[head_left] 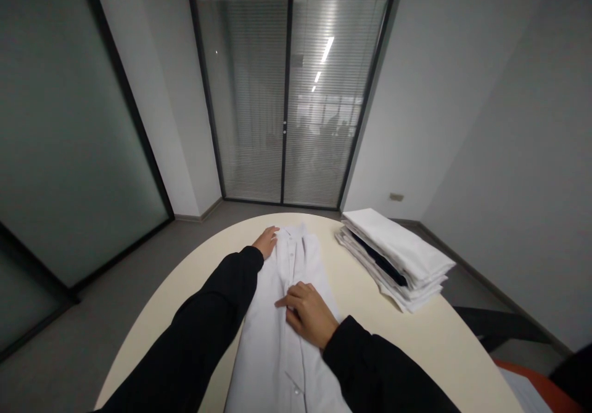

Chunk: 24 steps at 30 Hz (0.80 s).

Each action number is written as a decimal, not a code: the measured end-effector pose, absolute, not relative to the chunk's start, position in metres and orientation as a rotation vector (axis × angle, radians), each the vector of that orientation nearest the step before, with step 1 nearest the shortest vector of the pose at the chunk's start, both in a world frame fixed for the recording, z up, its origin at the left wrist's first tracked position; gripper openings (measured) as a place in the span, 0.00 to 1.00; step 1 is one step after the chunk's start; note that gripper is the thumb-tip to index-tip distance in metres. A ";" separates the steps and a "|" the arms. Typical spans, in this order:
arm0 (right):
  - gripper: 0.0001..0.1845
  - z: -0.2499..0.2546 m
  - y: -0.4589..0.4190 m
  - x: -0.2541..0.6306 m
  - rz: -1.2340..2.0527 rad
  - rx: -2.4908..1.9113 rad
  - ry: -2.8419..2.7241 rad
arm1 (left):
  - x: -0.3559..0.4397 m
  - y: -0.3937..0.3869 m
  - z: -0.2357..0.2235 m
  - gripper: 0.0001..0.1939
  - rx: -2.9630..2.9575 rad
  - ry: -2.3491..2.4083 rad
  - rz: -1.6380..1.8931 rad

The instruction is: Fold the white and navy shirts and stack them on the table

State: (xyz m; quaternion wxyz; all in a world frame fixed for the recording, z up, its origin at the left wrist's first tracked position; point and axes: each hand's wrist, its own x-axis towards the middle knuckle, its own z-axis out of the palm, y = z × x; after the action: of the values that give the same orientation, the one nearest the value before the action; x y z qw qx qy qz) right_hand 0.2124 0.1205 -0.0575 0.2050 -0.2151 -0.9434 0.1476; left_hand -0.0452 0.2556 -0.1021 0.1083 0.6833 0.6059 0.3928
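Note:
A white button-up shirt (268, 345) lies lengthwise on the round cream table, its button placket facing up. Small buttons show near its far end and close to me. My left hand (267, 242) rests at the far left edge of the shirt, fingers stretched forward along the fabric. Over the middle of the placket is my right hand (311, 314), touching the cloth. Its index finger points left, the thumb sits apart from it, and the other fingers are bent. Part of the placket is hidden under this hand.
On the right of the table (185, 296) stands a stack of folded white garments (393, 246) with a dark layer between them. Beyond the table are glass doors with blinds (287, 98). An orange item (536, 376) shows at the lower right.

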 end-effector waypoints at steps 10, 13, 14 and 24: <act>0.21 -0.049 0.113 0.215 0.364 -0.463 -2.539 | -0.038 0.220 -0.100 0.25 2.397 1.884 0.815; 0.17 -0.052 0.112 0.214 0.426 -0.445 -2.618 | -0.035 0.210 -0.097 0.22 2.491 1.868 0.682; 0.17 -0.054 0.112 0.214 0.440 -0.457 -2.634 | -0.034 0.207 -0.097 0.22 2.496 1.853 0.654; 0.20 -0.059 0.111 0.217 0.560 -0.455 -2.568 | -0.026 0.152 -0.078 0.18 2.571 1.611 0.848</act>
State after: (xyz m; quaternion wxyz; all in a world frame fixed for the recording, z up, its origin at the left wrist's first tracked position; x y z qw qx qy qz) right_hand 0.2170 0.1114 -0.0585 0.2350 -0.1660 -0.9357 0.2043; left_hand -0.0258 0.1524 -0.0783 -0.0046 0.8161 0.5114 0.2691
